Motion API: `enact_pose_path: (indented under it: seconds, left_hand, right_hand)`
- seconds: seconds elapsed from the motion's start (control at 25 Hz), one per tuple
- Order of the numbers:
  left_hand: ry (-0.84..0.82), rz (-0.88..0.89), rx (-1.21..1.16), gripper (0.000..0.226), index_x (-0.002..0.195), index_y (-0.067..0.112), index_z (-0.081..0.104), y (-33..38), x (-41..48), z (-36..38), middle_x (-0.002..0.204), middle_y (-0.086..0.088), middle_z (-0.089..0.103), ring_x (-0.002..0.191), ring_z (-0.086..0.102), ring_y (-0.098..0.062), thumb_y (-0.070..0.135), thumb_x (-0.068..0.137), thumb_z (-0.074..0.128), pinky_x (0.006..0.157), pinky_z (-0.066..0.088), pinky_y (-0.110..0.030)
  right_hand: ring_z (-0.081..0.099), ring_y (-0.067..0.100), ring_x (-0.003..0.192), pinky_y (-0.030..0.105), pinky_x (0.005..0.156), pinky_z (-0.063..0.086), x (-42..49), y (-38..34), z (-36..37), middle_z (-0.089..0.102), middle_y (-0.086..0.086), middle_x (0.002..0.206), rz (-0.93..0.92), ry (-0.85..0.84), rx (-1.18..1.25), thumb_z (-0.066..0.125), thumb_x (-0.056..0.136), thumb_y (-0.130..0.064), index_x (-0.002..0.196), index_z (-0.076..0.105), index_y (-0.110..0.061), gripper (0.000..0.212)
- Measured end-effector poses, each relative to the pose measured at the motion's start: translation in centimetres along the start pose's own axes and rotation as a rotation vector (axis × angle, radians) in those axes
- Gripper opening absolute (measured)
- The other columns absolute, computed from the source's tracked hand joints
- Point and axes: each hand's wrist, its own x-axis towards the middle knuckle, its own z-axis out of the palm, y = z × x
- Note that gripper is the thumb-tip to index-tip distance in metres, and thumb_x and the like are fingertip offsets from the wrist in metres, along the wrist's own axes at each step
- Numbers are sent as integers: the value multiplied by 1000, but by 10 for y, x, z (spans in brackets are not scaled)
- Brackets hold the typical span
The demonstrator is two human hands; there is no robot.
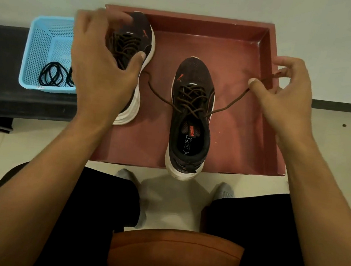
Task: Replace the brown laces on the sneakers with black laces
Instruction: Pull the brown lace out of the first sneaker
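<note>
The red tray (267, 55) fills the centre of the view, its far wall at twelve o'clock and its near edge just beyond the person's knees. Inside it stand two dark sneakers: the left sneaker (143, 42) at about ten o'clock, toe away, and the right sneaker (190, 121) near the middle, its heel hanging over the tray's near edge. Outside the tray at nine o'clock sits a blue basket (43, 39) with the black laces (52, 75) coiled in its near corner, untouched. The left hand (99, 64) is spread wide over the left sneaker, thumb against its side, and appears to hold one brown end that runs out from under it toward the centre shoe. The right hand (287, 94), at three o'clock, pinches the other end of the brown lace (227, 109) between thumb and fingers, the strand drawn fairly taut from the top eyelets. Both shoes are fully laced in brown (so the job seems barely begun). The risk, as I judge it, is that pulling both ends outward tightens the crossings rather than freeing them, and could drag the overhanging shoe off the tray; a snagged tip at an eyelet would do the same.
</note>
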Motion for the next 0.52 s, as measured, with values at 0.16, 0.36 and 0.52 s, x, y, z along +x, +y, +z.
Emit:
enact_pose_path:
  seconds: [0.16,0.36,0.52]
  left_hand:
    - [-401,211,23,18,107,36,78,22,-15,15,109,17,63,75,54,3,42,91,77,77,48,-24]
    - [-608,343,215,17,105,50,76,30,-24,26,102,21,64,94,49,-5,52,89,75,70,49,-36]
    - [-597,364,294,17,102,49,76,36,-30,31,102,20,60,96,41,-4,50,86,75,62,48,-32]
  right_hand:
    - [65,19,74,31,87,55,-18,-13,-2,32,5,152,-201,-16,-413,83,82,-45,126,59,-25,54]
    - [62,-2,75,32,85,57,-33,-29,6,69,-18,87,-263,-328,-363,82,84,-48,83,73,-29,21]
    - [65,0,63,33,65,61,-40,-33,14,69,-16,66,-270,-504,-356,83,78,-61,71,70,-31,33]
